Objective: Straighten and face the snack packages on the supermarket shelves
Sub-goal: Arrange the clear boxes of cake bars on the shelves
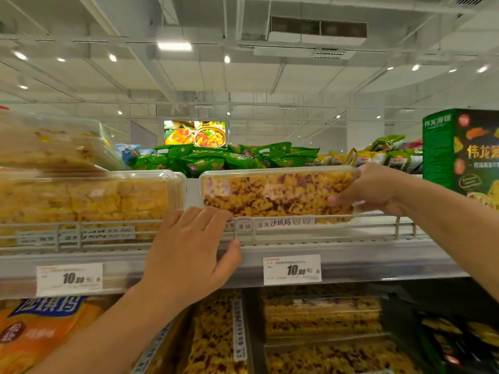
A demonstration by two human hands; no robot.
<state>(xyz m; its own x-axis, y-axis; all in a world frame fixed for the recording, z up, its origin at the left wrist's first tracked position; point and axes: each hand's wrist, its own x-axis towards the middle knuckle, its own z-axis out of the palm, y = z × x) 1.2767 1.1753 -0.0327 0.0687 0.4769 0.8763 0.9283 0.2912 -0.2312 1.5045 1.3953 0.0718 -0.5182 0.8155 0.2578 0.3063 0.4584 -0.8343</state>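
Note:
A clear plastic box of yellow-and-red puffed snack bars [272, 194] stands on the top shelf behind a wire rail [324, 218]. My right hand [374, 188] grips the box's right end, fingers over the top and thumb on the front. My left hand [189, 255] lies with straight fingers against the box's lower left corner and the rail, thumb at the shelf edge. To the left stands a second clear box of plain yellow bars [89, 203], with another blurred box [51, 147] stacked above it.
A green carton [461, 155] stands right of the held box. Green and yellow snack bags [235, 156] lie behind the shelf. Price tags [292, 269] hang on the shelf edge. More clear snack boxes [321, 319] and an orange bag [40, 333] fill the lower shelf.

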